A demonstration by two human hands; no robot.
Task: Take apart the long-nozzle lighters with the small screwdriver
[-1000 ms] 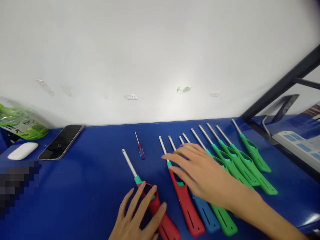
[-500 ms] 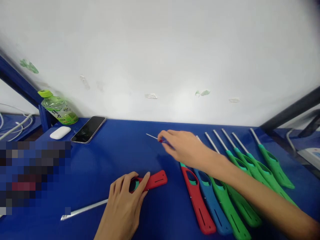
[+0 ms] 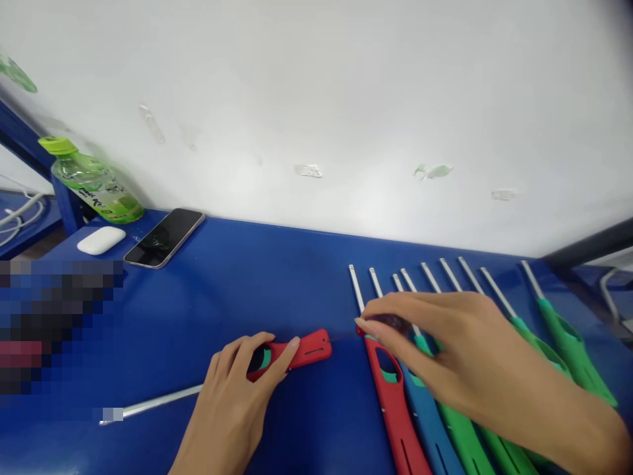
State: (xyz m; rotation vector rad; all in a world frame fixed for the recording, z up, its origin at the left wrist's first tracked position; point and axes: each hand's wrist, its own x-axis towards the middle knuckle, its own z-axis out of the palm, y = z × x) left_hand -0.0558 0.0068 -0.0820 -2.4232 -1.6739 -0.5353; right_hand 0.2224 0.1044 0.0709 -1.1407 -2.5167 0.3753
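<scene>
My left hand [image 3: 230,396] is closed around a red gas lighter [image 3: 312,349] that lies on the blue table. The lighter's long metal tube points to the lower left, and its handle end faces right. My right hand [image 3: 459,359] pinches a small screwdriver [image 3: 359,329] by its reddish handle, most of which the fingers hide. Its thin shaft points left, with the tip close to the handle end of the held lighter; I cannot tell whether they touch. Under my right hand lie another red lighter [image 3: 394,406], a blue lighter [image 3: 424,415] and several green lighters [image 3: 578,349].
At the back left are a green-capped bottle [image 3: 96,181], a phone [image 3: 165,239] and a white rounded case [image 3: 101,241]. The white wall [image 3: 316,99] borders the table's [image 3: 257,277] far edge. A blurred-out area covers the left side.
My right hand has brought the screwdriver nearer, down and to the right, its tip now beside the lighter's end. My left hand keeps hold of the red lighter. The view has shifted slightly.
</scene>
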